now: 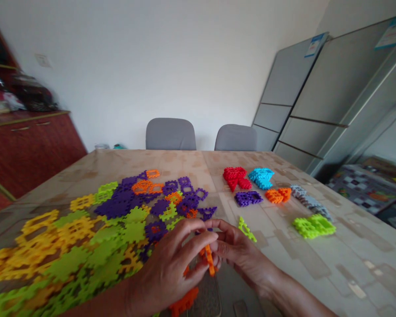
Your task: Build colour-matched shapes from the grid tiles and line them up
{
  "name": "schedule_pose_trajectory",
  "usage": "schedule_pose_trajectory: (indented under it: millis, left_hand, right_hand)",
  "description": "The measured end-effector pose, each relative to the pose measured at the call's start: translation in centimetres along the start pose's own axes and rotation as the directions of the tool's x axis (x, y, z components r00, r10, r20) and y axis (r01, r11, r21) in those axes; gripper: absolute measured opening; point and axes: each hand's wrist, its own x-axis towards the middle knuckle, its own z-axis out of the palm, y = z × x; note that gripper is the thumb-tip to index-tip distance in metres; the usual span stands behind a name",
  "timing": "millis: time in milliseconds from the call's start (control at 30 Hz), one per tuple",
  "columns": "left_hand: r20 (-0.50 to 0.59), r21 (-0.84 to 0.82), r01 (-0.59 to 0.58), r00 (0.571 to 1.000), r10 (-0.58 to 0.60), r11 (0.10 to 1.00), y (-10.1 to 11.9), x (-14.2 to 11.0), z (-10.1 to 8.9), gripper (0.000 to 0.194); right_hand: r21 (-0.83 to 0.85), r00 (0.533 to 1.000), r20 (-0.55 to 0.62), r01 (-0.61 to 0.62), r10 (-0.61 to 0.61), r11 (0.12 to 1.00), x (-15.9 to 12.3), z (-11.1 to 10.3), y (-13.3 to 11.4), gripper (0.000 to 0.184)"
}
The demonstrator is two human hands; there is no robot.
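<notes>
Low over the near edge of the table, my left hand (176, 257) is closed around orange toothed plastic building pieces (210, 260). My right hand (236, 248) meets it there, thumb and fingers pinched at the same pieces. The fingers cover much of what they hold, so how the pieces join cannot be made out. Another orange building piece (185, 303) lies below my left hand. A green triangular frame piece (247, 230) rests just beyond my right hand, and a purple triangular piece (207, 213) is beyond the fingertips.
Loose yellow (42, 240), green (102, 264) and purple pieces (119, 202) spread across the left side. Sorted piles of red (234, 177), blue (262, 177), purple (248, 198), orange (277, 195), grey (310, 202) and green (314, 226) stand right. Two chairs (170, 134) are behind the table.
</notes>
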Motion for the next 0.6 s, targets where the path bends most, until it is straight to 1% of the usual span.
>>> schedule_pose_trajectory:
  millis: [67,133,200,267,333,367,433,500,533,600]
  left_hand:
    - [0.031,-0.007,0.004,0.999,-0.004,1.0,0.0,0.0,0.0,0.048]
    - [0.056,-0.023,0.015,0.998,-0.014,1.0,-0.1,0.0,0.0,0.048]
    - [0.089,-0.026,0.032,0.996,-0.029,0.999,-0.2,-0.3,-0.1,0.045]
    - [0.119,0.007,0.056,0.991,-0.056,0.998,-0.5,-0.8,-0.3,0.044]
    - [0.147,0.064,0.097,0.983,-0.106,0.993,-1.0,-1.6,-0.6,0.046]
    - [0.157,0.091,0.124,0.978,-0.137,0.988,-1.2,-2.1,-0.8,0.047]
    - [0.18,0.133,0.173,0.964,-0.195,0.976,-1.8,-3.3,-1.3,0.047]
    - [0.207,0.159,0.192,0.953,-0.223,0.968,-2.1,-4.5,-1.8,0.047]
    - [0.224,0.169,0.191,0.948,-0.227,0.967,-2.2,-5.0,-1.9,0.048]
    - [0.264,0.182,0.172,0.94,-0.217,0.968,-2.0,-5.9,-2.2,0.053]
  right_hand:
    - [0.02,0.999,-0.023,-0.025,0.026,0.999,-0.1,0.1,-0.4,0.046]
    - [0.001,0.998,-0.051,-0.026,0.026,1.0,-0.1,0.0,-0.7,0.045]
    - [-0.093,0.997,-0.068,0.015,-0.022,0.996,0.1,-0.3,-0.9,0.043]
    - [-0.268,0.994,-0.052,0.081,-0.098,0.96,0.3,-0.9,-0.7,0.037]
    - [-0.465,0.989,-0.028,0.118,-0.148,0.877,0.5,-1.5,-0.3,0.027]
    - [-0.559,0.989,-0.024,0.109,-0.148,0.822,0.5,-1.8,0.0,0.024]
    - [-0.713,0.991,-0.044,0.057,-0.126,0.698,0.6,-2.2,0.4,0.03]
    - [-0.805,0.992,-0.078,-0.002,-0.102,0.594,0.7,-2.2,0.8,0.036]
    - [-0.828,0.99,-0.096,-0.024,-0.099,0.56,0.7,-2.2,1.0,0.037]
    - [-0.846,0.987,-0.127,-0.056,-0.098,0.53,0.9,-2.1,1.3,0.038]
